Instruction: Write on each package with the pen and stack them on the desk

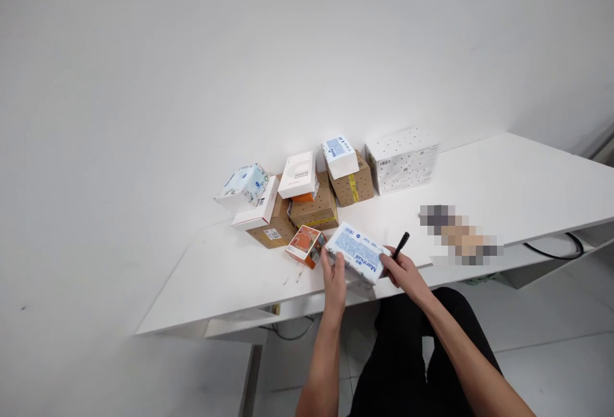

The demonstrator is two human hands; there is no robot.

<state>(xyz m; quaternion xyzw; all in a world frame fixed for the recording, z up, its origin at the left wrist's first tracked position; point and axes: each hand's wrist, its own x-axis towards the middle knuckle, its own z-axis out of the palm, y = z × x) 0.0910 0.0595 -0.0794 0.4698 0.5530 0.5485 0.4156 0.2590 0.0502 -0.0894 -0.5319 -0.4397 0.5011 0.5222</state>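
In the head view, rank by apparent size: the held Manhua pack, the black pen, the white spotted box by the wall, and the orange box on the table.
Largest to smallest:
1. White spotted box
2. Held Manhua pack
3. Orange box
4. Black pen

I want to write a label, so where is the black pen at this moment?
In the head view, the pen is just right of centre, in the right hand, by the right end of the held pack.
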